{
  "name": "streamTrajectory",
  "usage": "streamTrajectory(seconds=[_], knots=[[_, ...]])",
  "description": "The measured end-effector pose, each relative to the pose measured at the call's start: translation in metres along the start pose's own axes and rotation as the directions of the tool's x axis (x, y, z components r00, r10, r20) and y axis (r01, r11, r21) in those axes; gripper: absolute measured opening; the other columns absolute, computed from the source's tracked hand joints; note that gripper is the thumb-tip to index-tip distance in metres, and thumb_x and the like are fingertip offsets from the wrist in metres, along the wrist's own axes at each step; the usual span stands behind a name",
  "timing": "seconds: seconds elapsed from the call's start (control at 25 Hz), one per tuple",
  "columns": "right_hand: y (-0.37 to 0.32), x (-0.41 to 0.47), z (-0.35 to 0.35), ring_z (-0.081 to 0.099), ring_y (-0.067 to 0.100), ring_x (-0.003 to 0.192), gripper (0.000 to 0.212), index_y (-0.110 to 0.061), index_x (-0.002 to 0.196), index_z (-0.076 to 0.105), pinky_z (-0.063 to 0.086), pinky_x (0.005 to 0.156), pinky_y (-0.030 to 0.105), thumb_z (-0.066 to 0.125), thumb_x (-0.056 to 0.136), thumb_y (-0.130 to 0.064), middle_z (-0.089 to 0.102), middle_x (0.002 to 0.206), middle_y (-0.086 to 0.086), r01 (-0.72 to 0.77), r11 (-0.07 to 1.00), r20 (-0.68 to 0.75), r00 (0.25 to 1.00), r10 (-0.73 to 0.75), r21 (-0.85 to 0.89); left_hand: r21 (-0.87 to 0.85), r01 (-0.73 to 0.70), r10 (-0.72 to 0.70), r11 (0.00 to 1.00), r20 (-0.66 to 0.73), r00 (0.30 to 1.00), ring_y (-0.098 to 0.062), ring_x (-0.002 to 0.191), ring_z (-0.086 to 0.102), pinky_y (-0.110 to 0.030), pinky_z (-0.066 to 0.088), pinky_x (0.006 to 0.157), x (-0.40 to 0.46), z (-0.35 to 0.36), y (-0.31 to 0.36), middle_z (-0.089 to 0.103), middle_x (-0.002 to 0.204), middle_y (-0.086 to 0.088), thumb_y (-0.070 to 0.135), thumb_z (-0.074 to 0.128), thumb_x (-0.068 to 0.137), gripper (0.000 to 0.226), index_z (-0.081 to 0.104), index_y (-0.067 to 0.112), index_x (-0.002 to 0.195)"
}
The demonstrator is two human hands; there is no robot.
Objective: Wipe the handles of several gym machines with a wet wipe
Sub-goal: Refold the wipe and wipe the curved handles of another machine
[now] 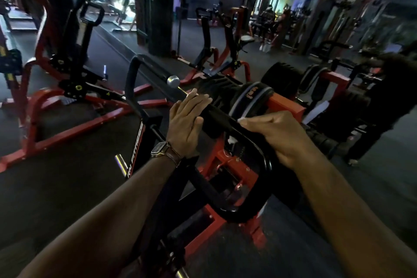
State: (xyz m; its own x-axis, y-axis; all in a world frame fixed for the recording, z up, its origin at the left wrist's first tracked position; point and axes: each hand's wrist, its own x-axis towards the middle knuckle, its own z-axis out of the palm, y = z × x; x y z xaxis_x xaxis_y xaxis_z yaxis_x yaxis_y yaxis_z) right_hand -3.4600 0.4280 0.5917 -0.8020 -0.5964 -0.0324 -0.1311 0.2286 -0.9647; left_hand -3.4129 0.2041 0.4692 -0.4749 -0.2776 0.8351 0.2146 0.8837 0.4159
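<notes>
A black loop-shaped handle (222, 120) of a red and black plate-loaded machine (234, 165) runs across the middle of the view. My left hand (186, 124), with a watch on the wrist, lies over the upper bar of the handle with its fingers together and curled on it. My right hand (277, 137) is closed around the handle's right bend. A small white sliver of the wet wipe (240, 119) shows at its fingertips; the remainder is hidden under the hand.
Black weight plates (250, 99) sit on the machine just beyond my hands. A chrome bar end (172, 81) sticks out behind them. Another red machine (74, 88) stands at left. A dark figure (394, 97) stands at the right edge, and people are far back (268, 25).
</notes>
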Motion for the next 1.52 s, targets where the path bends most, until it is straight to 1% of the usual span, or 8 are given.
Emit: streamTrajectory(seconds=[0.12,0.24,0.36,0.48,0.8,1.16,1.4,1.52], knots=[[-0.018,0.003,0.023,0.066,-0.002,0.071,0.015,-0.02,0.101,0.079,0.049,0.075,0.009,0.07,0.091,-0.026,0.077,0.095,-0.006,0.283,0.738,0.01,0.936,-0.351,-0.612,-0.073,0.015,-0.02,0.997,-0.059,0.998,-0.023,0.143,0.04,-0.053,0.033,0.11,0.005,0.01,-0.004,0.059,0.139,-0.001,0.053,0.011,0.104,0.071,0.062,0.014,0.134],[-0.022,0.005,0.051,0.064,0.015,0.099,0.03,-0.016,0.125,0.065,0.053,0.08,0.025,0.047,0.102,-0.023,0.066,0.12,0.006,0.384,0.102,0.324,0.871,-0.369,-0.918,-0.141,-0.014,0.002,0.99,-0.089,0.996,-0.032,0.133,0.048,-0.053,0.037,0.107,0.007,0.018,-0.008,0.063,0.129,-0.007,0.052,0.011,0.105,0.075,0.066,0.006,0.125],[-0.009,-0.02,0.046,0.028,0.031,0.146,0.045,-0.01,0.149,0.036,0.042,0.108,0.039,0.041,0.105,-0.019,0.019,0.16,0.022,0.377,-0.156,0.401,0.899,-0.178,-0.913,-0.144,-0.072,0.06,0.987,-0.089,0.994,-0.033,0.117,0.055,-0.053,0.04,0.098,0.017,0.016,-0.014,0.066,0.117,-0.006,0.046,0.014,0.106,0.068,0.07,0.007,0.113],[-0.014,-0.016,0.055,0.012,0.031,0.152,0.045,-0.007,0.149,0.036,0.037,0.113,0.041,0.041,0.105,-0.018,0.007,0.162,0.024,0.393,-0.155,0.418,0.887,-0.197,-0.906,-0.131,-0.08,0.067,0.988,-0.104,0.992,-0.032,0.102,0.06,-0.055,0.042,0.088,0.032,0.019,-0.018,0.067,0.105,-0.002,0.044,0.018,0.107,0.062,0.071,0.012,0.1],[-0.009,-0.024,0.059,0.063,0.029,0.119,0.029,-0.007,0.11,0.074,0.057,0.085,0.035,0.068,0.081,-0.01,0.061,0.132,0.02,0.316,-0.116,0.335,0.854,-0.397,-0.942,-0.235,0.058,-0.097,0.97,-0.157,0.983,-0.028,0.11,0.05,-0.029,0.038,0.097,0.027,0.024,-0.01,0.055,0.113,-0.015,0.028,0.045,0.098,0.037,0.076,0.009,0.094],[-0.01,-0.001,0.068,0.064,0.013,0.105,0.027,-0.019,0.122,0.068,0.051,0.083,0.022,0.05,0.101,-0.024,0.061,0.127,0.004,0.34,0.026,0.3,0.86,-0.412,-0.94,-0.544,0.201,-0.247,0.815,-0.013,0.969,-0.011,0.087,0.062,-0.024,0.047,0.082,0.051,0.008,-0.024,0.066,0.09,-0.008,0.005,0.051,0.098,0.022,0.072,0.0,0.093],[-0.037,0.036,0.074,0.063,-0.005,0.072,0.028,-0.02,0.118,0.071,0.046,0.062,0.006,0.07,0.091,-0.025,0.073,0.099,-0.005,0.146,0.664,-0.062,0.958,-0.278,-0.733,-0.827,0.425,-0.622,0.369,0.12,0.774,-0.012,0.081,0.06,-0.021,0.047,0.077,0.053,0.017,-0.005,0.066,0.08,-0.004,0.0,0.052,0.096,0.021,0.072,0.003,0.089],[-0.041,0.036,0.052,0.069,0.007,0.078,0.014,-0.028,0.094,0.079,0.054,0.068,0.022,0.069,0.091,-0.037,0.076,0.092,-0.006,0.05,0.718,0.004,0.998,-0.065,-0.695,-0.824,0.443,-0.581,0.353,0.178,0.794,-0.014,0.085,0.062,-0.022,0.048,0.082,0.052,0.011,-0.011,0.068,0.085,-0.007,0.001,0.053,0.097,0.019,0.071,-0.002,0.092]])
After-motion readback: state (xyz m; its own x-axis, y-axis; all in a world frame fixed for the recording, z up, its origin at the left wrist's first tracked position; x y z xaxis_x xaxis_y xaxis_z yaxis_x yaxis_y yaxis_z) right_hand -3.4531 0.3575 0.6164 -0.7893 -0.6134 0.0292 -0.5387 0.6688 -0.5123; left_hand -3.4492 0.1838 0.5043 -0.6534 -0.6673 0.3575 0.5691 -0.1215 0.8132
